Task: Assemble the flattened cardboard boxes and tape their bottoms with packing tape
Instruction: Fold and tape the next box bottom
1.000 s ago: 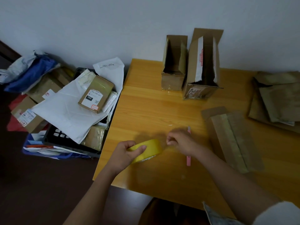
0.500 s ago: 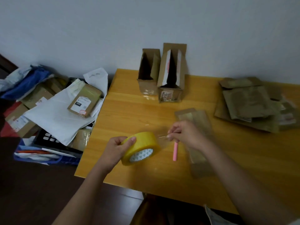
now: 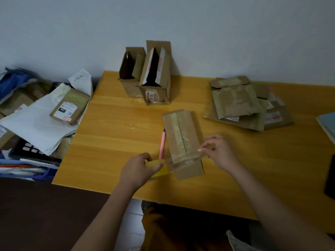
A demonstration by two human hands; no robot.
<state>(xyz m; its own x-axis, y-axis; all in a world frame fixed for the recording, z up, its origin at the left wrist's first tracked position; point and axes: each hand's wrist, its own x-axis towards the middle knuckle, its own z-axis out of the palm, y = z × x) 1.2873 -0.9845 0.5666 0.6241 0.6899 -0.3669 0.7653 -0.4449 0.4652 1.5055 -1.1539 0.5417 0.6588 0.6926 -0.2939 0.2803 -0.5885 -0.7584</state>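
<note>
A long cardboard box [image 3: 183, 134] lies on the wooden table [image 3: 116, 142], its taped seam facing up. My left hand [image 3: 137, 172] grips a yellow tape roll [image 3: 159, 171] at the box's near left corner. A clear strip of tape [image 3: 184, 158] stretches from the roll across the near end of the box. My right hand [image 3: 218, 151] pinches the free end of that strip just right of the box. A pink knife [image 3: 162, 143] lies along the box's left side.
Two assembled boxes [image 3: 154, 84] stand open at the table's back edge by the wall. A pile of flattened boxes [image 3: 243, 104] lies at the right. Parcels and white mailers [image 3: 45, 122] are heaped left of the table. A dark object [image 3: 330, 176] sits at the right edge.
My right hand has pulled the tape end rightward across the near end of the box. My left hand with the roll has come beside the box's left corner. The camera has turned.
</note>
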